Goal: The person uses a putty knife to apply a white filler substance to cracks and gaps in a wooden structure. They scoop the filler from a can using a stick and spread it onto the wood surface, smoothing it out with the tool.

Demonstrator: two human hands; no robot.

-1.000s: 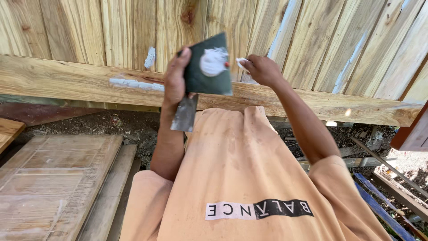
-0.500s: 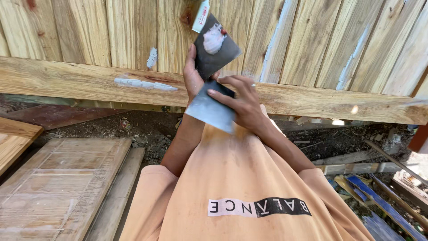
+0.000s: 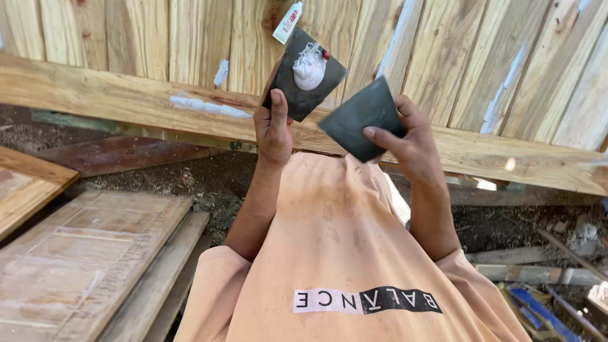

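— Dark square plate [image 3: 303, 81], upper centre: held how?
— Gripped by left hand [image 3: 273, 128], thumb pressed up its near face, fingers hidden behind. Tilted on one corner, lifted in front of the plank wall [image 3: 158, 38].
— Load on it?
— White putty lump [image 3: 310, 66] near the top of the face. Small white tube [image 3: 287, 23] poking out above the upper edge; whether pinched by the same fingers, cannot tell.
— Right side?
— Right hand [image 3: 411, 144] closed on a dark scraper blade [image 3: 361, 117], thumb laid across its lower edge, fingers behind. Blade just beside the plate, lower right, not touching the putty.
— Surroundings?
— Long horizontal beam [image 3: 95, 95] crossing behind both hands, smeared white in patches [image 3: 202, 106]. Flat wooden panel [image 3: 69, 259] lying lower left on the dirt. Peach shirt [image 3: 342, 253] filling the lower middle. Scrap timber [image 3: 544, 272] scattered lower right.
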